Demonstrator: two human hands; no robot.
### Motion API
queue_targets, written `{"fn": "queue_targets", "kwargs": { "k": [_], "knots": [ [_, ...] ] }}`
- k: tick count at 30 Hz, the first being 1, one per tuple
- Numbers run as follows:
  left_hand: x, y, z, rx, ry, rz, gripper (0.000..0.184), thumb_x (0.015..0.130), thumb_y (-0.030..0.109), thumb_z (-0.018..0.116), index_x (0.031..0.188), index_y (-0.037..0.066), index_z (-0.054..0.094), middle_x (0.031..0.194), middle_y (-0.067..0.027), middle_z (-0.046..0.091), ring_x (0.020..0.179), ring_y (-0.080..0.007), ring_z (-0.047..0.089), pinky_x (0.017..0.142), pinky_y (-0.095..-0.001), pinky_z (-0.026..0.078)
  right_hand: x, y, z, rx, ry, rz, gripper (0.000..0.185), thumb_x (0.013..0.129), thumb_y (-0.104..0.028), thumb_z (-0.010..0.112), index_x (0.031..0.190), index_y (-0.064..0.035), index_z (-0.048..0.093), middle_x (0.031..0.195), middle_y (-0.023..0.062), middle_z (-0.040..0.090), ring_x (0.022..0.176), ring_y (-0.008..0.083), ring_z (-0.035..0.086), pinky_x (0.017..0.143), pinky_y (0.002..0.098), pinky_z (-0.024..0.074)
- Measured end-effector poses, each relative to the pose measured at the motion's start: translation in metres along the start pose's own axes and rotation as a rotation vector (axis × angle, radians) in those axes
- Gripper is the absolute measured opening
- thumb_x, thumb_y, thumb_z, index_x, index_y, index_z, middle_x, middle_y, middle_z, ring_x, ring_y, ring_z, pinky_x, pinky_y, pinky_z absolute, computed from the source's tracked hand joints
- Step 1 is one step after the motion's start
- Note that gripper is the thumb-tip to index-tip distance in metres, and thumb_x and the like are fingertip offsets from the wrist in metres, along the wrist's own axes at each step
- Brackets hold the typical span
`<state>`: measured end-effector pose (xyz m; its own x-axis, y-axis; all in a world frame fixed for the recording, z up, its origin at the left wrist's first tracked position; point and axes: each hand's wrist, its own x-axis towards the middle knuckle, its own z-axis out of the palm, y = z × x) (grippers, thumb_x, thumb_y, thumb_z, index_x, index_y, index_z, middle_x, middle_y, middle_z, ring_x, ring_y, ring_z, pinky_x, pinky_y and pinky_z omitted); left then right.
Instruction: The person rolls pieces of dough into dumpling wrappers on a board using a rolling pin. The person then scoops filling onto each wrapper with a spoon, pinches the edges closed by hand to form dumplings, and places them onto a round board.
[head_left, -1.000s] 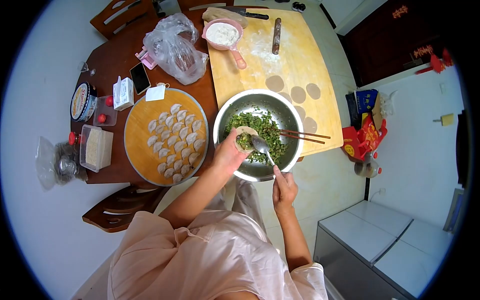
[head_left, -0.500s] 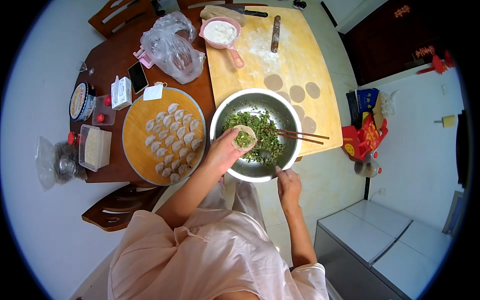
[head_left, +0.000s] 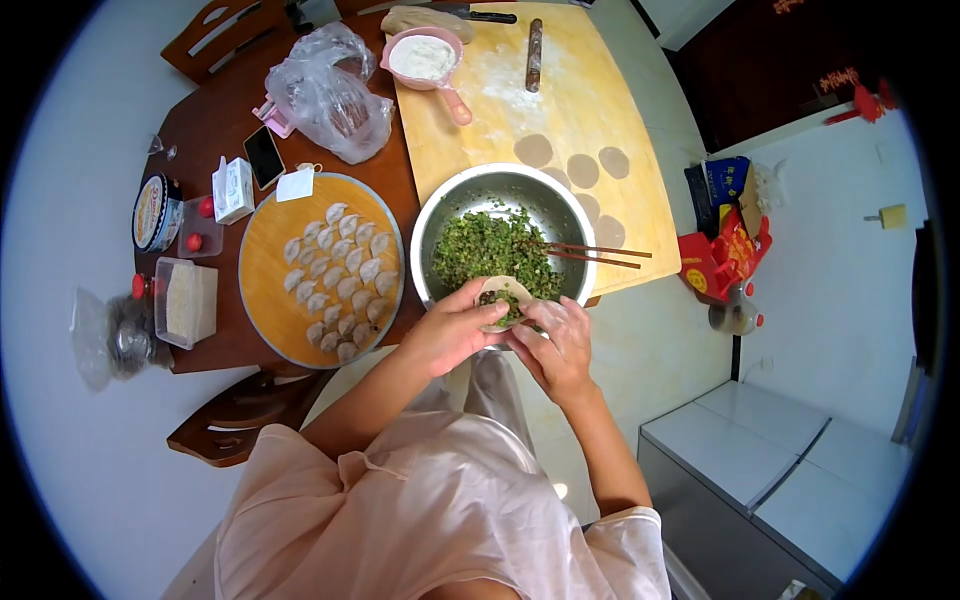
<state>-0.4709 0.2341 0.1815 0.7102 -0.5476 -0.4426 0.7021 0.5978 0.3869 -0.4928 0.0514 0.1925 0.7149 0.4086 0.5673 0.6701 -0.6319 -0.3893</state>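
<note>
Near the front rim of the steel bowl (head_left: 424,262), my left hand (head_left: 447,335) holds a round dumpling wrapper (head_left: 521,290) with green filling heaped in it. My right hand (head_left: 560,345) pinches the right edge of the same wrapper, its fingertips on the dough. Both hands are closed on it, and the wrapper is partly folded up around the filling. Chopped green filling (head_left: 490,245) lies in the bowl, and a pair of chopsticks (head_left: 610,256) rests in it, sticking out over the right rim. No spoon shows in the bowl; my hands cover its front part.
Left of the bowl, a round board (head_left: 262,235) bears several folded dumplings (head_left: 345,288). On the wooden board (head_left: 640,215) lie several flat wrappers (head_left: 583,170), a rolling pin (head_left: 534,55), a pink flour pan (head_left: 455,105) and a knife (head_left: 492,17). A plastic bag (head_left: 335,95) and phone (head_left: 264,157) lie on the table.
My right hand has left the bowl's right front rim and come to the wrapper. The left hand has moved down and right with the wrapper. The spoon seen in the filling no longer shows.
</note>
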Motion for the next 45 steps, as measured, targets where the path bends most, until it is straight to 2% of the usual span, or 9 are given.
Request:
{"fn": "queue_targets", "kwargs": {
  "k": [7, 13, 19, 25, 29, 33, 36, 42, 45],
  "knots": [
    [-0.01, 0.001, -0.005, -0.102, -0.004, -0.086, 0.037, 0.095, 0.005, 0.05, 0.132, 0.005, 0.044, 0.125, -0.0074, 0.052, 0.115, -0.0162, 0.052, 0.095, -0.0378, 0.046, 0.004, -0.006, -0.002, 0.065, -0.045, -0.065, 0.014, 0.071, -0.011, 0.073, 0.079, -0.0083, 0.062, 0.106, 0.0072, 0.065, 0.098, 0.0237, 0.061, 0.091, 0.0448, 0.0442],
    [-0.021, -0.004, 0.001, 0.473, -0.075, 0.14, 0.034, 0.098, 0.009, 0.048, 0.131, 0.003, 0.046, 0.126, -0.0069, 0.054, 0.113, -0.0152, 0.054, 0.092, -0.0329, 0.049, 0.017, -0.02, -0.008, 0.178, -0.03, 0.05, 0.016, 0.071, -0.009, 0.073, 0.081, -0.0061, 0.061, 0.104, 0.0106, 0.063, 0.094, 0.0278, 0.06, 0.088, 0.0469, 0.0453],
    [-0.032, 0.01, 0.009, 0.211, -0.05, 0.059, 0.031, 0.099, 0.01, 0.046, 0.128, 0.0, 0.049, 0.121, -0.0065, 0.057, 0.111, -0.011, 0.053, 0.09, -0.0276, 0.048, 0.021, -0.028, -0.009, 0.198, 0.019, 0.126, 0.017, 0.071, -0.008, 0.074, 0.081, -0.0045, 0.06, 0.101, 0.0119, 0.062, 0.092, 0.0301, 0.06, 0.087, 0.0477, 0.0452],
    [-0.038, 0.011, 0.012, 0.759, -0.07, 0.222, 0.032, 0.101, 0.013, 0.041, 0.125, -0.005, 0.052, 0.12, -0.0115, 0.059, 0.112, -0.014, 0.054, 0.092, -0.0288, 0.047, 0.029, -0.036, -0.006, 0.234, 0.12, 0.178, 0.018, 0.07, -0.005, 0.073, 0.08, -0.0041, 0.059, 0.097, 0.0129, 0.062, 0.088, 0.0301, 0.06, 0.084, 0.0463, 0.0461],
    [-0.05, 0.013, 0.025, 0.587, -0.136, 0.251, 0.033, 0.095, 0.01, 0.051, 0.125, -0.006, 0.053, 0.124, -0.0144, 0.058, 0.115, -0.0198, 0.055, 0.096, -0.0311, 0.044, 0.034, -0.041, -0.009, 0.186, 0.191, 0.209, 0.02, 0.069, -0.003, 0.073, 0.082, -0.0037, 0.058, 0.093, 0.0135, 0.061, 0.085, 0.0309, 0.06, 0.083, 0.0461, 0.0467],
    [-0.053, 0.017, 0.035, 1.138, -0.148, 0.563, 0.038, 0.09, 0.004, 0.055, 0.127, -0.004, 0.052, 0.125, -0.0172, 0.058, 0.114, -0.0221, 0.057, 0.096, -0.0326, 0.045, 0.035, -0.045, -0.015, 0.162, 0.218, 0.221, 0.021, 0.069, -0.003, 0.073, 0.084, -0.0036, 0.059, 0.092, 0.0133, 0.061, 0.084, 0.0313, 0.059, 0.082, 0.0464, 0.047],
    [-0.054, 0.018, 0.036, 1.169, -0.183, 0.593, 0.038, 0.091, 0.004, 0.054, 0.128, -0.005, 0.051, 0.126, -0.0182, 0.056, 0.113, -0.0223, 0.057, 0.095, -0.0324, 0.045, 0.033, -0.046, -0.02, 0.167, 0.229, 0.219, 0.022, 0.069, -0.002, 0.074, 0.085, -0.0046, 0.059, 0.093, 0.0121, 0.061, 0.086, 0.03, 0.059, 0.083, 0.0454, 0.0466],
    [-0.051, 0.016, 0.034, 0.835, -0.265, 0.33, 0.039, 0.093, 0.007, 0.055, 0.129, -0.004, 0.049, 0.129, -0.0169, 0.054, 0.112, -0.0206, 0.057, 0.089, -0.0317, 0.05, 0.032, -0.039, -0.033, 0.119, 0.152, 0.103, 0.022, 0.071, -0.005, 0.074, 0.087, -0.0046, 0.06, 0.09, 0.0117, 0.06, 0.082, 0.0294, 0.058, 0.08, 0.0458, 0.0474],
    [-0.048, 0.022, 0.044, 0.963, -0.261, 0.471, 0.042, 0.09, 0.007, 0.06, 0.129, -0.003, 0.05, 0.126, -0.0154, 0.056, 0.111, -0.0194, 0.057, 0.087, -0.0295, 0.051, 0.032, -0.037, -0.034, 0.168, 0.14, 0.109, 0.02, 0.072, -0.008, 0.074, 0.087, -0.0042, 0.061, 0.09, 0.0122, 0.06, 0.081, 0.0296, 0.058, 0.078, 0.0455, 0.0473]
  ]
}}
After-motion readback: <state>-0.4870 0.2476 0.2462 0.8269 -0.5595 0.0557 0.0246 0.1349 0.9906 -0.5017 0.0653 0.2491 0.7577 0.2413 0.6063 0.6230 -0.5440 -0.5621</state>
